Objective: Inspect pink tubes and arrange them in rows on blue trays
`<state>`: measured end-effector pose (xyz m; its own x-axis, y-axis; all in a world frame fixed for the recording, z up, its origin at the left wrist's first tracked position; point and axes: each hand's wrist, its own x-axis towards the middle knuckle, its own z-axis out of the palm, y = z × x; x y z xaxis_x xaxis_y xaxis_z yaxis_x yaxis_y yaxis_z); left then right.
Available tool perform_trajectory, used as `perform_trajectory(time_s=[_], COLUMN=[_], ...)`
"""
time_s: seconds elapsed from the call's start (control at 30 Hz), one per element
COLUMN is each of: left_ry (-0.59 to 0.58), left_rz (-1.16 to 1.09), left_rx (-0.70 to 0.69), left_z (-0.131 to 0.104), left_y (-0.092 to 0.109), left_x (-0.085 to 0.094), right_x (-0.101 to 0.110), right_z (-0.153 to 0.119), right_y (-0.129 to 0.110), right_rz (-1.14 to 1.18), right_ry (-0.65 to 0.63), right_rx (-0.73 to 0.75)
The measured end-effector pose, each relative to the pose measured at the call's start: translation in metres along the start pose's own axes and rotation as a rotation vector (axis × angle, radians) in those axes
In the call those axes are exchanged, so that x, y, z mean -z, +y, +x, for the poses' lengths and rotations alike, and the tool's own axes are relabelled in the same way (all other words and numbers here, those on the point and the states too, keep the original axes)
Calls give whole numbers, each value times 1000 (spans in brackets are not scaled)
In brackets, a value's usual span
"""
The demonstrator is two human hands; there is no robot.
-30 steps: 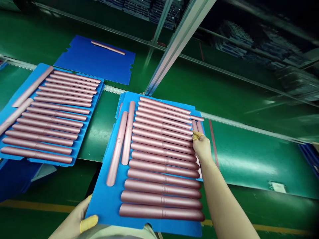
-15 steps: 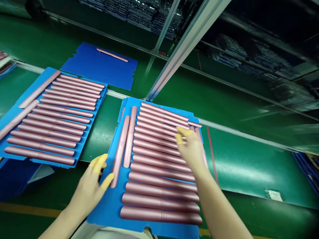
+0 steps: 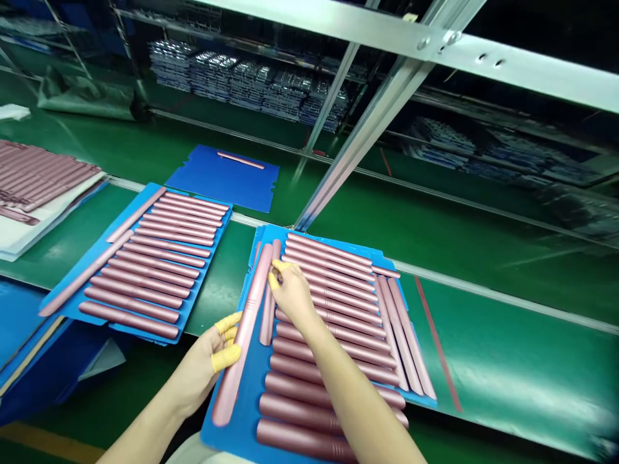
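Yellow covers wrap several fingertips of both hands. My left hand (image 3: 207, 357) pinches a long pink tube (image 3: 244, 328) along the left side of the near blue board (image 3: 246, 409). Close to that tube's upper part is my right hand (image 3: 293, 290), its thumb and finger bent near the top of a second upright tube (image 3: 268, 312); whether they grip anything is unclear. A column of several pink tubes (image 3: 300, 438) lies crosswise on the board, partly hidden under my right forearm. More tubes (image 3: 411, 341) lie lengthwise at the board's right.
Left of the near board is another blue board (image 3: 145, 192) loaded with pink tubes. A dark blue sheet (image 3: 203, 180) with one thin tube lies behind. Stacked pink pieces (image 3: 43, 174) sit far left. A metal post (image 3: 358, 135) rises behind the near board.
My right hand has moved left from the tubes' right ends to the upright ones. My left hand now holds the left tube, which looks raised. The view has shifted, showing more shelving.
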<state>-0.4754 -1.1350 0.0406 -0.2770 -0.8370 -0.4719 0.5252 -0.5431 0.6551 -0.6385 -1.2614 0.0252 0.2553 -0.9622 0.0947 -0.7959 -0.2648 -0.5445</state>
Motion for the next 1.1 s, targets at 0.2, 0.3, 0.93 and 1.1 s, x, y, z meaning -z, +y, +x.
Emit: perform_trajectory(time_s=[0.2, 0.3, 0.93, 1.1], left_ry=[-63, -84, -116, -213], left_rz=[-195, -205, -442, -532], left_rx=[-36, -25, 126, 111], left_z=[-41, -45, -55, -54], left_y=[13, 16, 32, 35], left_x=[-8, -10, -8, -10], right_x=[27, 41, 37, 46], right_z=[-67, -84, -73, -79], right_y=[-55, -76, -73, -103], right_rz=[930, 895, 902, 771], right_ry=[-157, -131, 44, -1], right_rx=[-68, -2, -119, 6])
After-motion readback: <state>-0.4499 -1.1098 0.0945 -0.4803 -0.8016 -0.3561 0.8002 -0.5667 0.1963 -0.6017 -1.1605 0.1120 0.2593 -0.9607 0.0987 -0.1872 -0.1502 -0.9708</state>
